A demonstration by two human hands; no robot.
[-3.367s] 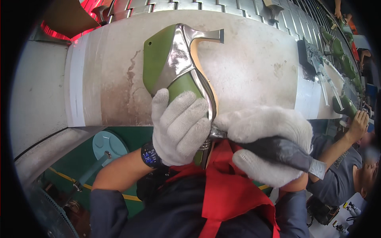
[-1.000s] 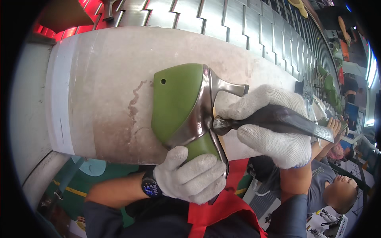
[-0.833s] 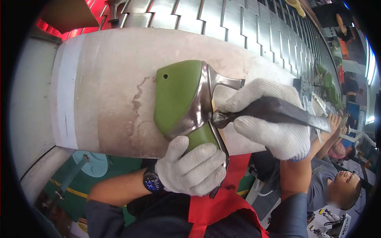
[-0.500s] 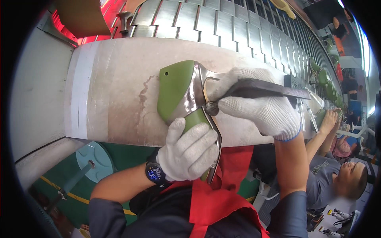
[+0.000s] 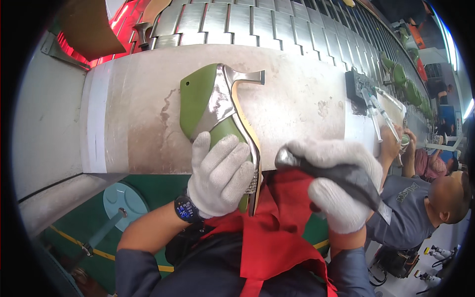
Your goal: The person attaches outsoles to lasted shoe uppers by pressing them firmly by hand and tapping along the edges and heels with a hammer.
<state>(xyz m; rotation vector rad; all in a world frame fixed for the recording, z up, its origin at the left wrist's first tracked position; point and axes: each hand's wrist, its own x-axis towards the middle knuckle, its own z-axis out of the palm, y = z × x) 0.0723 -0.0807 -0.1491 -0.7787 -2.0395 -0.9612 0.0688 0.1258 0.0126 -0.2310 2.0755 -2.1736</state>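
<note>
A high-heeled shoe [image 5: 220, 101], silver-grey and metallic, lies on its side over a green shoe last [image 5: 194, 106], its heel pointing right. My left hand [image 5: 220, 173], in a white knit glove, wraps over the front part of the shoe, hiding much of it; the toe end reaches past the bench's near edge. To the right, apart from the shoe, my gloved right hand [image 5: 341, 183] grips a dark hammer-like tool [image 5: 341, 180]. Its rounded metal end points toward the shoe and its flat, pale end sticks out on the far side of my hand.
The shoe lies on a pale, stained bench [image 5: 148, 123]. Beyond runs a slatted metal conveyor [image 5: 213, 24], with a heel piece [image 5: 143, 34] at its left. Syringes [image 5: 373, 111] stand by a dark block [image 5: 355, 86]. At right sits a co-worker [image 5: 410, 213]; more green lasts [image 5: 398, 74] line the conveyor.
My right hand has drawn the tool off the shoe's sole edge, moving right and nearer to me. The heel is now uncovered. My left hand and the shoe have shifted slightly left in view.
</note>
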